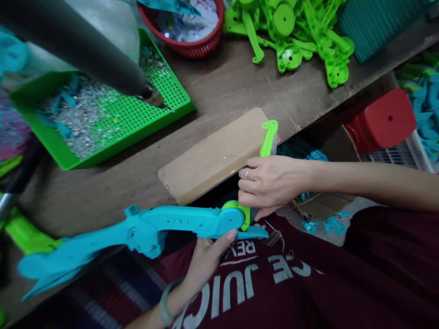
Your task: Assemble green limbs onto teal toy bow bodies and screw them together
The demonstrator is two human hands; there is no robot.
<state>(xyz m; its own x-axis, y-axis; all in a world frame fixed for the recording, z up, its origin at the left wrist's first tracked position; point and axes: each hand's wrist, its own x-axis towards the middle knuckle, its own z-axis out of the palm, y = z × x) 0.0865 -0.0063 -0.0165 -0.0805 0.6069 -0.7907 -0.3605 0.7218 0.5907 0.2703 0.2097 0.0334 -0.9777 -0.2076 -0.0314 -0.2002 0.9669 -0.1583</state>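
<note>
A long turquoise plastic frame (181, 219) stretches from the lower left to the front of my shirt. My left hand (209, 256), with a bangle on its wrist, grips this frame near its right end, thumb on top. There a green plastic arm (269, 137) joins the frame at a round turquoise hub (232, 218). My right hand (265, 183), wearing a ring, has its fingers wrapped round the middle of that green arm. The arm's upper end, with a small metal fastener, sticks out above my knuckles. My fingers hide its middle stretch.
A wooden block (216, 155) lies at the bench edge. Beyond stand a green tray (137, 132) of small metal parts, a red basket (199, 48) and piled green parts (288, 36). A dark tool (103, 55) hangs over the tray. Right are a red stool (384, 119) and a carton (322, 205).
</note>
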